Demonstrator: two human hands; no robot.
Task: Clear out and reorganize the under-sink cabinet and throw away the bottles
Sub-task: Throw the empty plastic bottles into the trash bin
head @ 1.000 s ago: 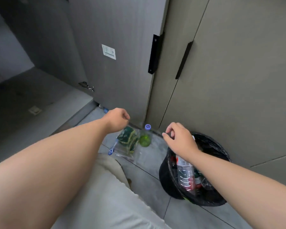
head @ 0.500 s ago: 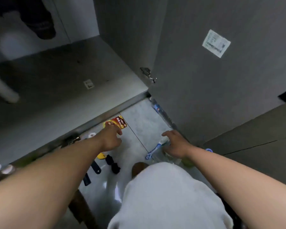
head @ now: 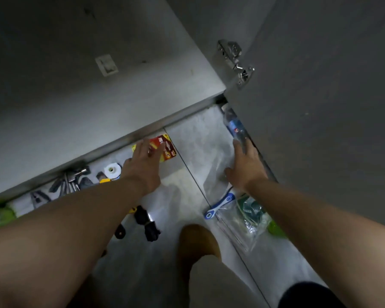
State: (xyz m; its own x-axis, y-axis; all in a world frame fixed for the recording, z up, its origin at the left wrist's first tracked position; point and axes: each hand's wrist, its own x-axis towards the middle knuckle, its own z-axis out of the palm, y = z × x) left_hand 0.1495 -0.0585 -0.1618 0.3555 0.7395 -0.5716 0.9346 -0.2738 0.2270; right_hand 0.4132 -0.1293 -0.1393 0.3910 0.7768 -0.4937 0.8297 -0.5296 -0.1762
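You are looking down at a pale tiled floor (head: pixel 187 141) in front of the bare grey cabinet base (head: pixel 98 103), its door (head: pixel 320 107) swung open on your right. Your left hand (head: pixel 142 167) spreads flat, fingers apart, over a red and yellow packet (head: pixel 167 147). Your right hand (head: pixel 246 167), fingers loosely apart, touches a bottle (head: pixel 235 127) lying against the door's foot. Tools (head: pixel 69 181) line the cabinet edge.

Legible markings are few. The bottle (head: pixel 235 127) lying at the foot of the open cabinet door carries a blue label with red letters — "NE" only. The red-and-yellow card (head: pixel 165 147) by the cabinet's front edge bears white lettering, blurred; a single "S" reads.
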